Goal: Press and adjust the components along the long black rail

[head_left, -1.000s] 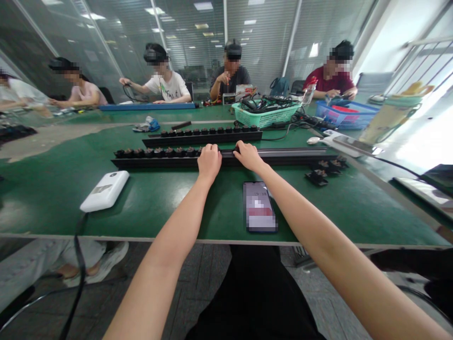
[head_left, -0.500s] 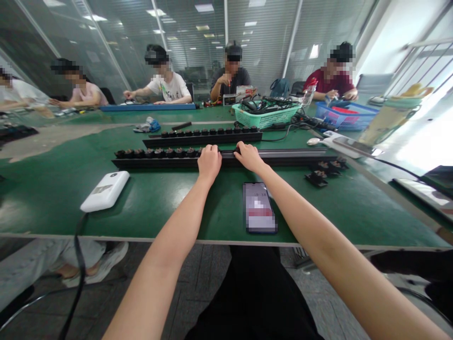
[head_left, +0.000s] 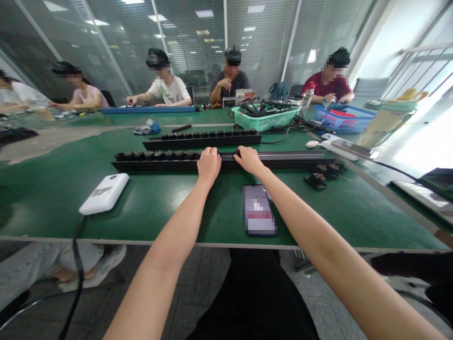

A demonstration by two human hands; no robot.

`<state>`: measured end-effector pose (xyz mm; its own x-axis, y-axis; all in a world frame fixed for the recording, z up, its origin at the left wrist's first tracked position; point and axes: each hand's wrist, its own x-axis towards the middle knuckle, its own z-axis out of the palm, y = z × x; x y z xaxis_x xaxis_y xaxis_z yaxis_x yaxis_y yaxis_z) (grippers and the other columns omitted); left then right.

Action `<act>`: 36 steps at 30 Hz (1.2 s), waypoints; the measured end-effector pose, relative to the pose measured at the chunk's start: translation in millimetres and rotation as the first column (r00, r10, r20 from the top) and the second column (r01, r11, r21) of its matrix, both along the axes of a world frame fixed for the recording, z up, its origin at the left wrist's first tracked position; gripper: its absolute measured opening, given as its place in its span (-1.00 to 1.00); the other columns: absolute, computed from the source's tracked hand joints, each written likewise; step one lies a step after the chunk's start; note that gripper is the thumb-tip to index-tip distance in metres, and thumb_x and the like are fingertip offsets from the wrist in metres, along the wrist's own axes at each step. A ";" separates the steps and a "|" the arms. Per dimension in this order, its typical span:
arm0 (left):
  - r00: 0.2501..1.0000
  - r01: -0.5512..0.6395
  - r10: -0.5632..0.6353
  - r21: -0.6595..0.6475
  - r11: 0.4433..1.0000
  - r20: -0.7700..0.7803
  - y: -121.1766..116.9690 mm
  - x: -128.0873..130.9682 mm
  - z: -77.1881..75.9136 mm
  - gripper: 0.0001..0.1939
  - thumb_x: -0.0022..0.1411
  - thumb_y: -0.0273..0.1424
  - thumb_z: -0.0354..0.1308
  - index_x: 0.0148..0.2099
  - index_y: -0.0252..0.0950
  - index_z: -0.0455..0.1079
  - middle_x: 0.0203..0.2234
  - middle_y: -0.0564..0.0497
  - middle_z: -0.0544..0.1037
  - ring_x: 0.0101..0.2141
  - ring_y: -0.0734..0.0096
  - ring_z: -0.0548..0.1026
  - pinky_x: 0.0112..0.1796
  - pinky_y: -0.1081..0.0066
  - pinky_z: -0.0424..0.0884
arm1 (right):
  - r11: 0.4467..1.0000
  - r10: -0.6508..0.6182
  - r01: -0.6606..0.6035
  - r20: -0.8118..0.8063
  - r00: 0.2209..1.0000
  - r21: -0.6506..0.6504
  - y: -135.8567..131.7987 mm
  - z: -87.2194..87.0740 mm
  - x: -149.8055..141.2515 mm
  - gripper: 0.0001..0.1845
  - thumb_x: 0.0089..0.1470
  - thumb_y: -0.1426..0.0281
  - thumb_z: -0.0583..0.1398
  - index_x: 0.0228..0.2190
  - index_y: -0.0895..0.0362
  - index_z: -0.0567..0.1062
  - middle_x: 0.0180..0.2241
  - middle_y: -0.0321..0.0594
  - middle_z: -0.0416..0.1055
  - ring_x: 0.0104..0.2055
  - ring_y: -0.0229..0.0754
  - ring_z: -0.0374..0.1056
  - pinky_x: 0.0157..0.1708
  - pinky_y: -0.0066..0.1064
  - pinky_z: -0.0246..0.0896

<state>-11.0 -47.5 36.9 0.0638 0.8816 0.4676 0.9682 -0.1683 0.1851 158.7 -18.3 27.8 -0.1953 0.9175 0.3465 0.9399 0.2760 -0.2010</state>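
A long black rail (head_left: 283,158) lies across the green table (head_left: 53,189), its left half filled with a row of black socket modules (head_left: 155,155). My left hand (head_left: 208,165) rests on the rail at the row's right end, fingers curled over its top. My right hand (head_left: 248,159) sits just to the right, fingers closed on a small black module at the rail. Between my forearms a phone (head_left: 259,209) lies flat.
A second black rail (head_left: 201,138) with modules lies behind. Loose black modules (head_left: 320,174) sit at the right. A white power bank (head_left: 104,192) with a cable sits left. A green basket (head_left: 264,115), a blue bin (head_left: 345,118) and several seated people are along the far side.
Both hands stay on the rail in the same spots. The view has tilted slightly, so everything sits a little lower in the picture.
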 end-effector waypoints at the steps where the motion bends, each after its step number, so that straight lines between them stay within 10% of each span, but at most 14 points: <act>1: 1.000 0.000 0.000 0.003 1.000 -0.002 0.1 -0.1 0.0 -0.68 0.48 -0.39 -0.09 0.12 -0.24 0.42 0.10 -0.18 0.49 0.11 0.14 0.43 -0.01 0.26 0.47 | 1.000 -0.004 0.004 0.000 1.000 0.001 0.1 -0.2 0.2 -0.63 0.39 0.30 0.05 0.06 0.25 0.43 0.07 0.14 0.50 0.14 0.15 0.35 0.09 -0.15 0.17; 36: 1.000 0.003 -0.003 0.030 1.000 0.004 1.5 -0.5 -2.6 -0.68 0.47 -0.41 -0.09 0.11 -0.25 0.42 0.09 -0.17 0.50 0.10 0.14 0.44 0.01 0.26 0.47 | 0.989 -0.085 0.096 -0.095 0.992 0.116 4.3 -8.2 7.9 -0.67 0.30 0.17 0.16 -0.19 0.17 0.57 -0.08 0.08 0.50 0.02 0.14 0.35 0.00 -0.12 0.22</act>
<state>-11.4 -46.0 34.3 0.0647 0.8672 0.4937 0.9670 -0.1768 0.1837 166.6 -14.0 19.6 -0.0765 0.8808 0.4673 0.9417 0.2179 -0.2566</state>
